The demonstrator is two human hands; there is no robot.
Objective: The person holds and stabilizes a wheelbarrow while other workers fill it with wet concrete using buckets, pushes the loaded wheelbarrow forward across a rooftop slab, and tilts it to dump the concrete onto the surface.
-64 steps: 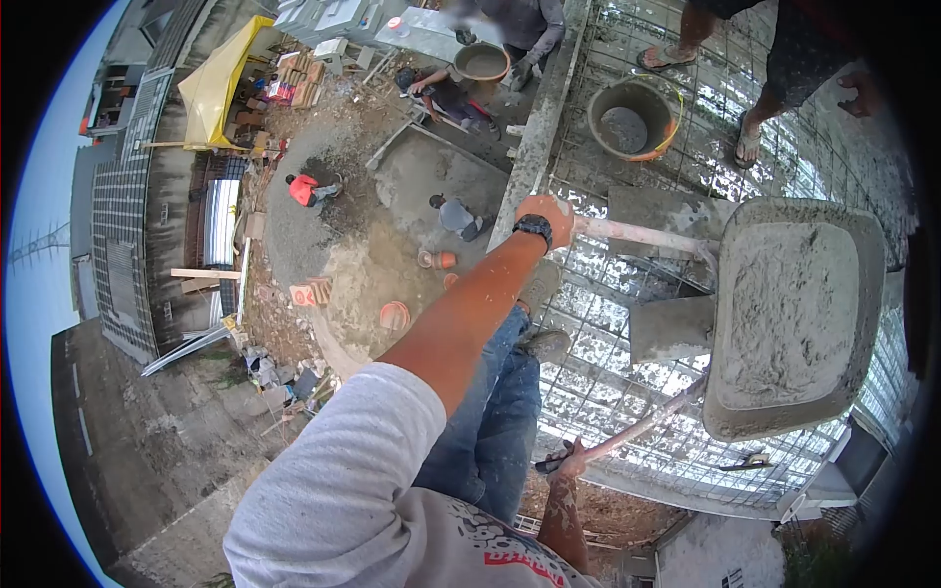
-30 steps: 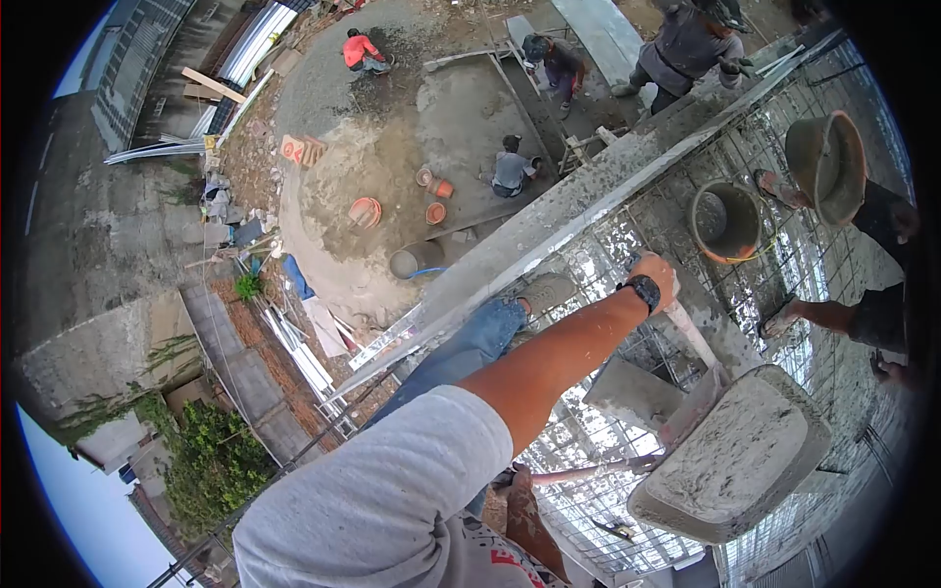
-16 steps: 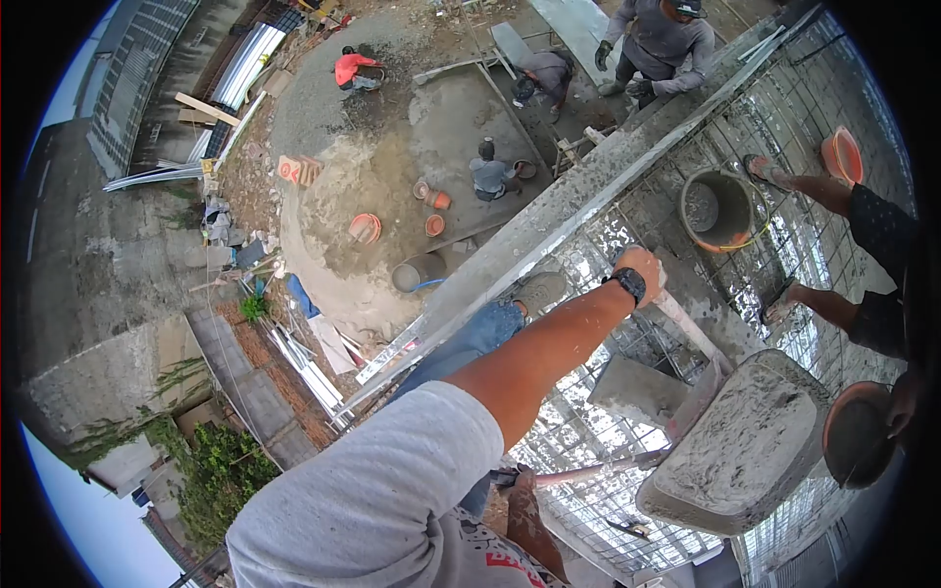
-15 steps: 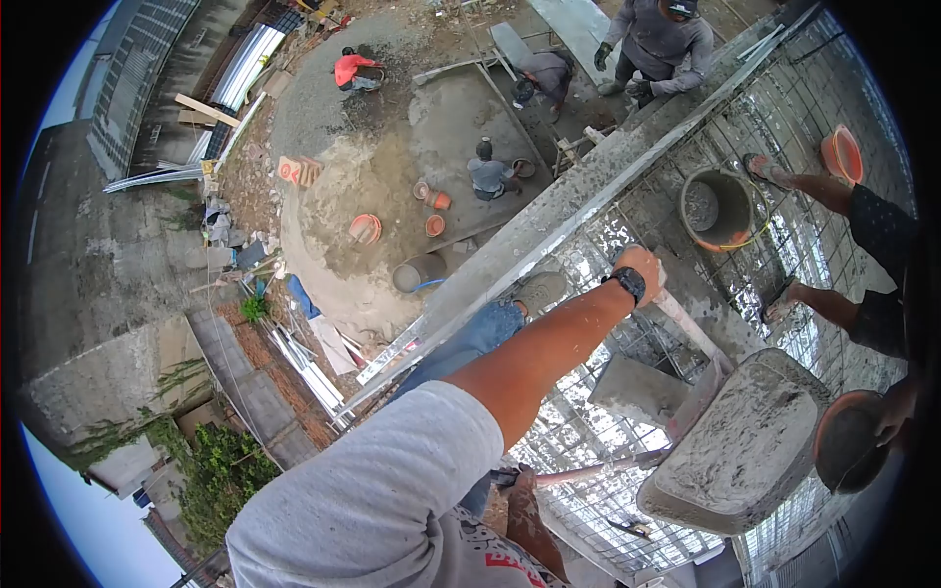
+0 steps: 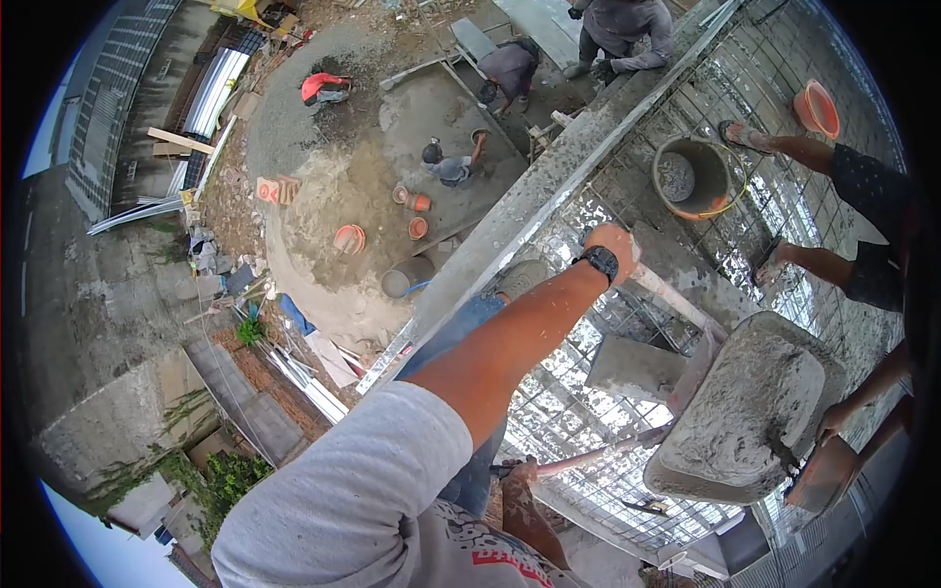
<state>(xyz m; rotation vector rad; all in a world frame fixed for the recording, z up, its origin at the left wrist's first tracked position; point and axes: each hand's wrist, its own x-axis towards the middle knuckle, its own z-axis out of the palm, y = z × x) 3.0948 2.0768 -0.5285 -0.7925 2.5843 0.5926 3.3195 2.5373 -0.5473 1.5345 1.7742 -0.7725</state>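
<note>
My left hand (image 5: pixel 610 253), below a dark wristwatch (image 5: pixel 598 263), is wrapped round one pinkish, mortar-smeared handle (image 5: pixel 671 294) of a wheelbarrow (image 5: pixel 831 367). Lower in view, my right hand (image 5: pixel 518 476), coated in grey mud, is closed on the other handle (image 5: pixel 588 458). Wet grey concrete (image 5: pixel 750 407) lies in the wheelbarrow's tray. At the tray's far side a co-worker's hands hold a tilted orange bucket (image 5: pixel 821 477), and dark mix spills from its mouth at the tray edge.
Beneath the wheelbarrow spreads a rebar grid (image 5: pixel 598 353) over shiny sheeting, with a flat board (image 5: pixel 637 369) on it. A large bucket (image 5: pixel 691 176) and an orange bucket (image 5: pixel 817 108) stand near the co-worker's feet. A concrete ledge (image 5: pixel 510 235) borders the drop to a lower yard with several people.
The co-worker's orange bucket has moved down and tipped toward the tray, with mix now spilling out. Both my hands stay on the handles. The whole view has shifted slightly.
</note>
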